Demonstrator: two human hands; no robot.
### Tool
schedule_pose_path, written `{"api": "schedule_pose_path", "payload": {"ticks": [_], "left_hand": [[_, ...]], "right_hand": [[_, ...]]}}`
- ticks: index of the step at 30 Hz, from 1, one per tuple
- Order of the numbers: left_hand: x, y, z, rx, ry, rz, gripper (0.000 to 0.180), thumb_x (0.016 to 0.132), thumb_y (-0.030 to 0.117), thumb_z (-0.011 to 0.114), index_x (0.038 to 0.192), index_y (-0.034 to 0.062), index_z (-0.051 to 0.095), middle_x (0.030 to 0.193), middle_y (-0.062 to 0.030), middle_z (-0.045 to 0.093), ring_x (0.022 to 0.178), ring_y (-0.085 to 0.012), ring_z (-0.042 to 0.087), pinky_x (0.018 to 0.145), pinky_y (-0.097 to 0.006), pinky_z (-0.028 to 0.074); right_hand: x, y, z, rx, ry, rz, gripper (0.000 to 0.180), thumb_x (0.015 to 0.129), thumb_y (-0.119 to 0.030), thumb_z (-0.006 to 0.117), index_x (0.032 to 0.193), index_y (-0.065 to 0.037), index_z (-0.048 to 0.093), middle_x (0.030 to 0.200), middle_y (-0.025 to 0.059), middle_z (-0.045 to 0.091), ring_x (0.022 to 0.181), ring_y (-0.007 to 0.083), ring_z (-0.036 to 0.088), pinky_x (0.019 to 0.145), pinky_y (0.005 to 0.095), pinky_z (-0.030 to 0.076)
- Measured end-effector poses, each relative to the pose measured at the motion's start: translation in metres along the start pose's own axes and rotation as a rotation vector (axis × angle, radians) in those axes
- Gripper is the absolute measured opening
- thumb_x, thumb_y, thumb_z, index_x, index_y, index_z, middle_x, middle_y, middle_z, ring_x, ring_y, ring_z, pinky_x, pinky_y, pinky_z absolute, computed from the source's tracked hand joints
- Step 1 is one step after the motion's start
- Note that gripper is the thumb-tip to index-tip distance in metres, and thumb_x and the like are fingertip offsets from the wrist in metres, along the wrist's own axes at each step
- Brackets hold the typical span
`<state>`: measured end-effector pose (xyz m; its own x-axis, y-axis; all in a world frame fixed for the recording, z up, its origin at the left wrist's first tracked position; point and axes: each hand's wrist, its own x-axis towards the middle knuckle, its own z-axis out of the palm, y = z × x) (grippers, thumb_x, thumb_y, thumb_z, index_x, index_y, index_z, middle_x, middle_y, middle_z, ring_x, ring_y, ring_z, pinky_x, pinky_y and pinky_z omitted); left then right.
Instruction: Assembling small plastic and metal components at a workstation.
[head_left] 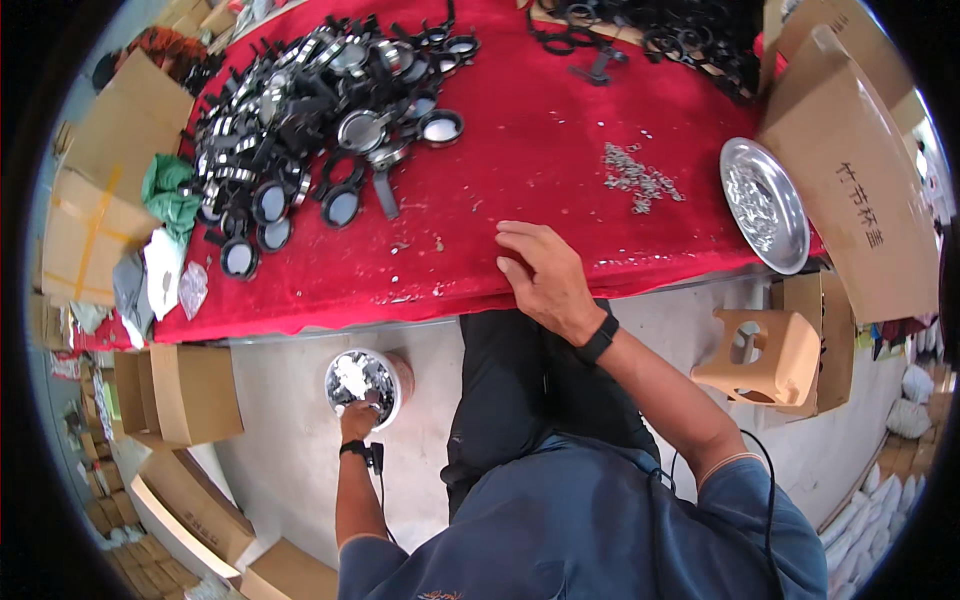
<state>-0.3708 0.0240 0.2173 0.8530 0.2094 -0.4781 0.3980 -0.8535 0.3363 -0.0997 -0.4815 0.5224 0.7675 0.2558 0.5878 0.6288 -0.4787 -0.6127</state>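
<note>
My left hand [358, 421] reaches down to the near rim of a white bucket [402, 378] on the floor, left of my legs. The bucket holds dark and shiny pieces and some white bits [352, 374]; my left fingers are hidden among them. Resting at the front edge of the red-covered table [480, 230] is my right hand [550, 278], its fingers stretched out, thumb apart, with nothing visible in it. Beyond and left of it lies a large heap of black and silver round lid-like parts [310, 120]. Small metal pieces [640, 178] are scattered further right.
A silver oval tray [795, 240] with small metal pieces sits at the table's right edge, beside a tall cardboard box [850, 180]. Black rings [690, 40] lie at the far right. A tan stool [765, 355] and open cardboard boxes [200, 395] stand on the floor.
</note>
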Motion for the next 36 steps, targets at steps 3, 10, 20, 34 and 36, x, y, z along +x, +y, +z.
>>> {"api": "schedule_pose_path", "payload": {"ticks": [3,10,20,34,36], "left_hand": [[0.001,0.127,-0.015,-0.339,-0.285,0.104,0.024,0.095,0.015,0.082,0.113,0.0006,0.082,0.106,-0.0149,0.084,0.101,-0.0216,0.079,0.089,-0.036,0.062],[-0.066,0.398,-0.173,-0.464,-0.539,0.546,0.036,0.094,0.015,0.086,0.126,0.0017,0.079,0.106,-0.0091,0.082,0.101,-0.0208,0.077,0.09,-0.035,0.062],[0.044,0.693,-0.193,0.014,0.214,1.1,0.118,0.083,0.052,0.092,0.173,0.0072,0.032,0.173,-0.0341,0.036,0.163,-0.0483,0.033,0.134,-0.051,0.03],[0.102,0.764,-0.114,0.224,0.121,1.19,0.074,0.103,0.058,0.069,0.163,0.017,0.055,0.172,-0.0321,0.037,0.163,-0.0542,0.028,0.132,-0.066,0.022],[0.099,0.761,-0.112,0.23,0.148,1.205,0.06,0.106,0.044,0.07,0.158,0.0142,0.06,0.169,-0.0285,0.044,0.16,-0.0522,0.034,0.132,-0.063,0.028]], "right_hand": [[-0.033,0.009,-0.064,0.137,0.296,0.454,0.03,0.094,-0.01,0.084,0.122,-0.001,0.077,0.115,0.0142,0.079,0.105,0.0253,0.078,0.09,0.0365,0.063],[-0.146,0.096,-0.283,0.891,0.946,1.027,0.084,0.106,-0.056,0.072,0.152,0.007,0.04,0.146,0.025,0.057,0.124,0.0369,0.069,0.103,0.0452,0.059],[-0.142,0.154,-0.371,0.946,0.649,1.173,0.036,0.111,-0.016,0.06,0.139,0.006,0.056,0.124,0.0179,0.071,0.104,0.0287,0.076,0.084,0.0366,0.072],[-0.291,0.02,-0.373,0.738,0.767,1.233,0.043,0.093,-0.006,0.055,0.134,0.005,0.057,0.113,0.0132,0.072,0.088,0.0231,0.077,0.07,0.0399,0.069],[-0.318,0.001,-0.358,0.715,0.803,1.262,0.044,0.09,-0.004,0.054,0.133,0.007,0.057,0.108,0.0134,0.074,0.079,0.024,0.078,0.063,0.0378,0.07]]}}
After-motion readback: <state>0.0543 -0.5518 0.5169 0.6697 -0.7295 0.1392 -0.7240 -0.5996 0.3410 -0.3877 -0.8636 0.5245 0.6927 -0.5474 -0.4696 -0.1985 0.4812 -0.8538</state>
